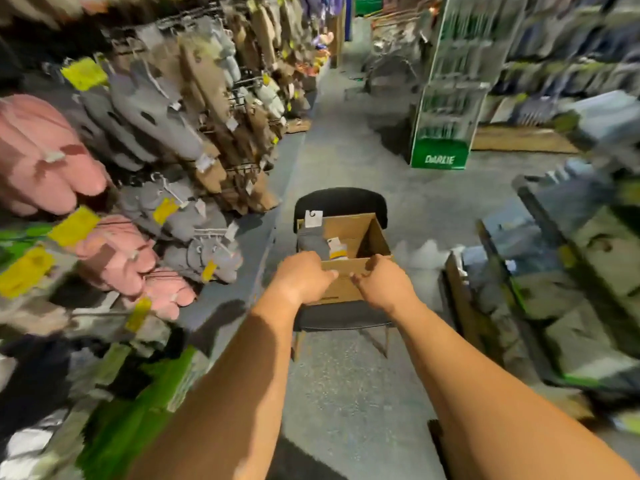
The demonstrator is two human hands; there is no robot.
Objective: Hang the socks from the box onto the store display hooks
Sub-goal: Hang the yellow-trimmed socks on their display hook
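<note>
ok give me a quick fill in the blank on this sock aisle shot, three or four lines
1. The cardboard box sits on a black ____.
2. The left hand and the right hand both grip the near rim of the ____.
3. The grey socks lie in the box's ____ half.
4. The green stand past the box reads ____.

Missing words: chair; box; left; DARLIE

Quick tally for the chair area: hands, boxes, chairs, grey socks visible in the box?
Hands: 2, left hand and right hand, both gripping the box's near wall
Box: 1
Chair: 1
Grey socks: 1 bundle
Total: 5
</note>
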